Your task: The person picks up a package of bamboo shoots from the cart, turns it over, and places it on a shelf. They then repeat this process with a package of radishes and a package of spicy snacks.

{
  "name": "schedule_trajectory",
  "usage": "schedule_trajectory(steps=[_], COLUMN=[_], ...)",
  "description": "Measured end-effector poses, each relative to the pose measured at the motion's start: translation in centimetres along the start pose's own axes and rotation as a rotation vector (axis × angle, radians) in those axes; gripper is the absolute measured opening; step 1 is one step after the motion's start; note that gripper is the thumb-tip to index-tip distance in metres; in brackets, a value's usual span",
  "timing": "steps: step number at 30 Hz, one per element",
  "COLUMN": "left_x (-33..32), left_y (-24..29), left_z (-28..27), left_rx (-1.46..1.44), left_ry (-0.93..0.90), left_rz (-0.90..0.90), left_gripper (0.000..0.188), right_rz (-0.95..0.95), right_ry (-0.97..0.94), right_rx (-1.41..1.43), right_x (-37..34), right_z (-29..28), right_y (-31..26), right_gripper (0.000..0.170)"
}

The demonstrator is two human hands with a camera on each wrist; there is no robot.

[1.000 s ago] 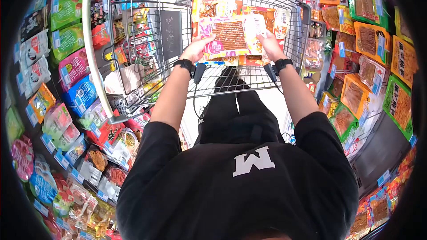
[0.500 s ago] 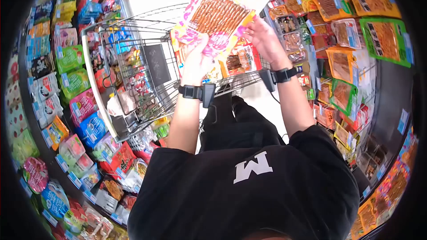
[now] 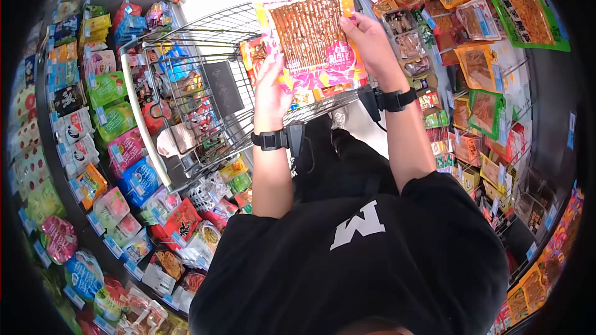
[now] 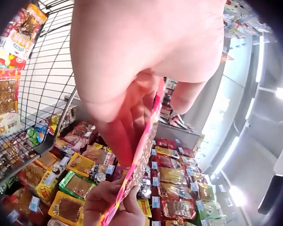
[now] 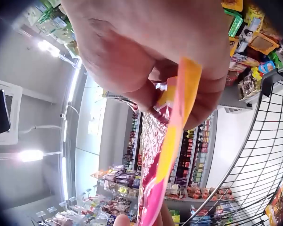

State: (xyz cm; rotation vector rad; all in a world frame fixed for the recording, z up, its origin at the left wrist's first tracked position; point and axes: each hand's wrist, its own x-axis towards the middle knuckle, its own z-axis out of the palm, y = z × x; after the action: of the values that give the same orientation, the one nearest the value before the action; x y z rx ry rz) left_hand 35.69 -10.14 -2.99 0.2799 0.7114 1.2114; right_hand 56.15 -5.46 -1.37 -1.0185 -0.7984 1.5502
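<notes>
In the head view, a pink and yellow snack packet (image 3: 310,34) is held up over the cart by both hands, its clear window showing rows of brown seasoned strips. My left hand (image 3: 271,90) grips its lower left edge. On its right edge, my right hand (image 3: 374,46) pinches the packet with the thumb on the front. From the left wrist, the packet (image 4: 140,153) appears edge-on, with fingers behind it. The right wrist view shows the packet edge (image 5: 172,136) between thumb and fingers.
A wire shopping cart (image 3: 214,28) stands in front, with other snack packets (image 4: 4,89) lying in it. Shelves of hanging bags (image 3: 115,118) line the left side. More packaged snacks (image 3: 481,111) hang on the right.
The packet has been lifted from the pile in the cart toward the head camera. It was tilted half a second ago and now stands straighter; the right hand has closed on its right edge.
</notes>
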Motion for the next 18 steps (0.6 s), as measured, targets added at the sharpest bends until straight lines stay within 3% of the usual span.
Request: schedule_trajectory(steps=[1,4,8,12,18], left_x=[0.1,-0.2,-1.4,-2.4,-3.8], left_y=[0.0,0.7,1.6,3.0,5.6], left_z=[0.2,1.1,2.8,5.4,8.7], left_rx=[0.216,0.198,0.104,0.131,0.143], left_ry=[0.079,0.023,-0.009,-0.055,-0.12], left_rz=[0.061,0.109,0.18,0.288,0.347], left_gripper=[0.032,0.031,0.032,0.033,0.04], right_rz=[0.002,0.008,0.04,0.023,-0.117], right_ry=[0.0,0.077,-0.097,-0.121,-0.095], right_rx=[-0.119,-0.126,0.042,-0.046,-0.068], right_x=[0.0,-0.7,-1.7,-2.6,-4.5], right_z=[0.0,1.0,0.2,0.7,3.1], right_y=[0.1,-0.8,-1.0,-2.4,-8.1], right_gripper=[0.028,0.032,0.03,0.028,0.028])
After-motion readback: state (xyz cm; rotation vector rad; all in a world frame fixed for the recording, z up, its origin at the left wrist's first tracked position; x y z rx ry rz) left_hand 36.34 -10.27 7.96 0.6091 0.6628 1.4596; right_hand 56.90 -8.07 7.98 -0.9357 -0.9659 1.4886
